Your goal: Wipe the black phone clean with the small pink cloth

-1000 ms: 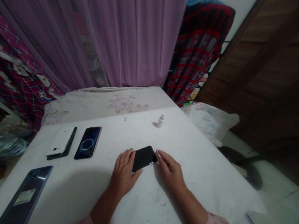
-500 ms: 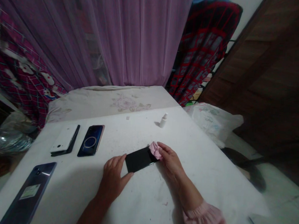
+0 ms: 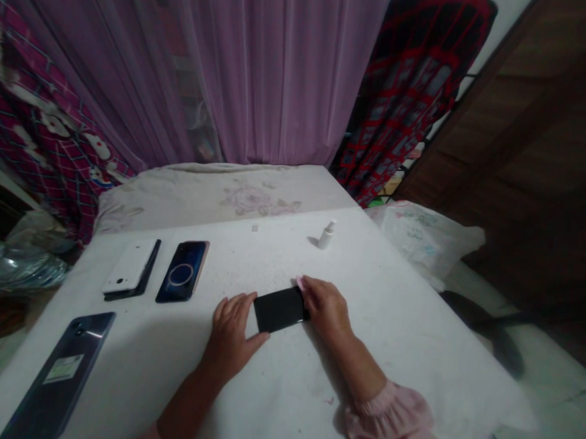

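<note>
A black smartphone [image 3: 279, 310] lies on the white table, its dark glossy side up. My left hand [image 3: 230, 329] grips its left end, with the thumb at the near edge and the fingers at the far corner. At the phone's right end is my right hand [image 3: 326, 309], closed on a pink cloth [image 3: 300, 283]. Only a small bit of the cloth shows past the fingers, and the hand covers that end of the phone. Beyond the hands, a small white spray bottle [image 3: 327, 235] stands upright.
Left on the table [image 3: 242, 402] lie a blue phone [image 3: 182, 272], a white phone [image 3: 130, 265] stacked on a dark one, and a larger dark phone [image 3: 59, 377] with a label. A tiny square piece [image 3: 255, 228] lies farther back. A plastic bag [image 3: 421, 237] hangs beside the right edge.
My right hand has turned over the phone's right end, and much less of the pink cloth shows. My left hand keeps its hold. The whole view has shifted slightly.
</note>
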Demonstrator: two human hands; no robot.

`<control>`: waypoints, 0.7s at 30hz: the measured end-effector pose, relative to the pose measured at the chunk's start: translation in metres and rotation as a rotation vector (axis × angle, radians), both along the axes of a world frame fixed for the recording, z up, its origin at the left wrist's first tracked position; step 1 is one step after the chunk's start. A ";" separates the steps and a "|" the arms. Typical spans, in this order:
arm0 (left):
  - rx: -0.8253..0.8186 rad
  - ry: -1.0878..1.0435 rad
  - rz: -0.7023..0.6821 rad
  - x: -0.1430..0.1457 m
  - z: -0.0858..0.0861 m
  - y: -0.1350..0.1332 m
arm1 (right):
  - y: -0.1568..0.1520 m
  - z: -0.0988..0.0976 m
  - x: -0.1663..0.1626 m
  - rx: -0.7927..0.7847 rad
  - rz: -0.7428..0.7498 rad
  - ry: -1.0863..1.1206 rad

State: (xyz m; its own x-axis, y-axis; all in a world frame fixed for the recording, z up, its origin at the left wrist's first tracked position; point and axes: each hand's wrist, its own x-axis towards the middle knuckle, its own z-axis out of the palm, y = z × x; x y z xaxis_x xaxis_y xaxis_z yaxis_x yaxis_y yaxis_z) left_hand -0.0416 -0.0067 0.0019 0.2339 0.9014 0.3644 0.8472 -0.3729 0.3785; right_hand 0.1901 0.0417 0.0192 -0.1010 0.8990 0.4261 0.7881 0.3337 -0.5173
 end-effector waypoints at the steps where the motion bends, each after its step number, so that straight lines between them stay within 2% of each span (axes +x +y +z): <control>1: -0.014 -0.018 0.009 0.002 0.002 0.000 | 0.002 0.001 -0.001 0.013 0.014 -0.044; 7: -0.081 -0.106 0.059 0.009 0.011 -0.002 | 0.003 0.000 -0.028 0.055 0.048 -0.175; 14: -0.072 -0.125 0.056 0.010 0.010 -0.002 | -0.017 -0.001 -0.070 0.035 0.230 -0.135; 17: -0.056 -0.126 0.061 0.010 0.011 -0.002 | -0.016 -0.001 -0.061 0.028 0.262 -0.098; 21: -0.060 -0.121 0.054 0.009 0.011 -0.002 | -0.006 -0.007 -0.017 0.037 0.147 -0.046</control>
State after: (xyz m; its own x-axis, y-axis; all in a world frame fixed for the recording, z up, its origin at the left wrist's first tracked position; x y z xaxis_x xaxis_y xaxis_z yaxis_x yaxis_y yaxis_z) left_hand -0.0325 -0.0084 0.0130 0.1420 0.9326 0.3319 0.8120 -0.3015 0.4998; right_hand 0.1728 0.0358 0.0124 -0.2509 0.8568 0.4504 0.7517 0.4656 -0.4671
